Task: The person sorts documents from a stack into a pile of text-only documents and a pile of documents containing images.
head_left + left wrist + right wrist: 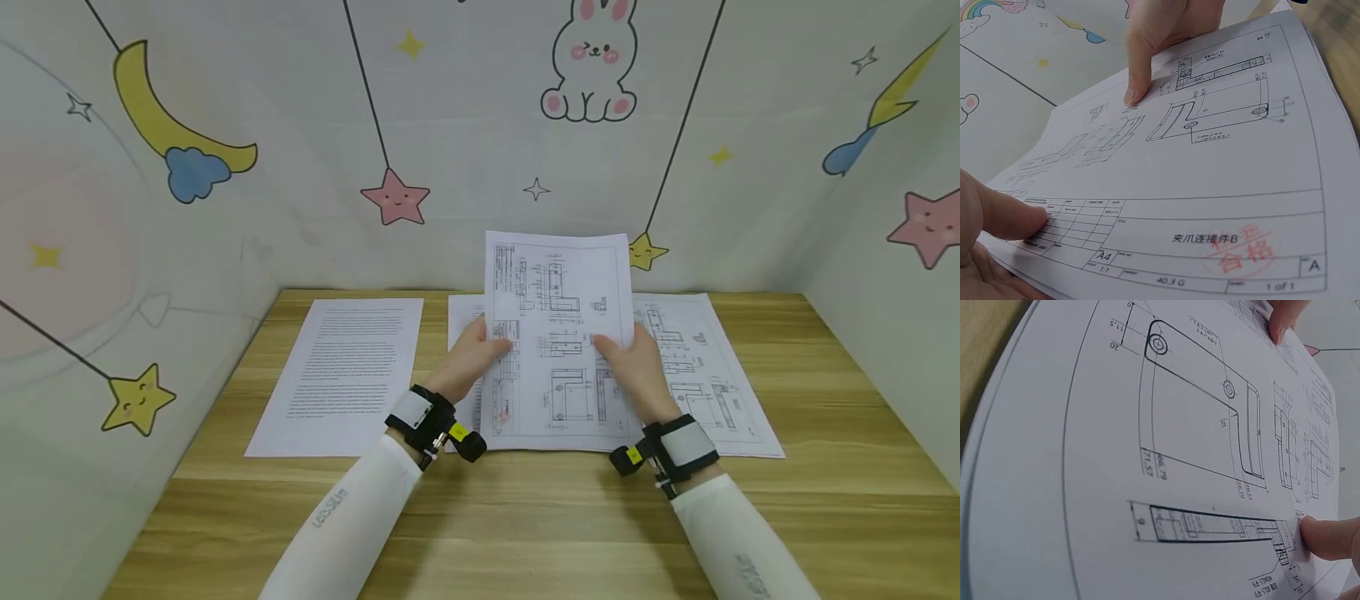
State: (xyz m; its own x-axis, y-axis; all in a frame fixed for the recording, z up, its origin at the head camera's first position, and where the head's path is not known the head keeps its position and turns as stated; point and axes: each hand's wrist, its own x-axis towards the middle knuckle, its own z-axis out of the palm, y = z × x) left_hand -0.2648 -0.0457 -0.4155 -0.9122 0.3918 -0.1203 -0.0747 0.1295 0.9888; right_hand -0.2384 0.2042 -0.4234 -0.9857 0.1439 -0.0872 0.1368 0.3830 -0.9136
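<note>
Both hands hold up a small stack of printed drawing sheets (pixel 540 350), tilted toward me above the table. My left hand (pixel 467 360) grips the left edge, its thumb flat on the printed title block. On the opposite edge, my right hand (pixel 639 372) grips the stack with its thumb on the drawing. In the left wrist view, the top sheet (pixel 1247 169) carries part drawings and a red stamp (pixel 1238 250). Layered paper edges show at its side. The fingers behind the stack are mostly hidden.
A text sheet (pixel 348 358) lies on the wooden table (pixel 525 517) at left. Another drawing sheet (pixel 708 358) lies at right, partly covered by the held stack. A further sheet (pixel 462 312) shows behind the stack's left edge. A cartoon-printed cloth (pixel 480 100) hangs behind.
</note>
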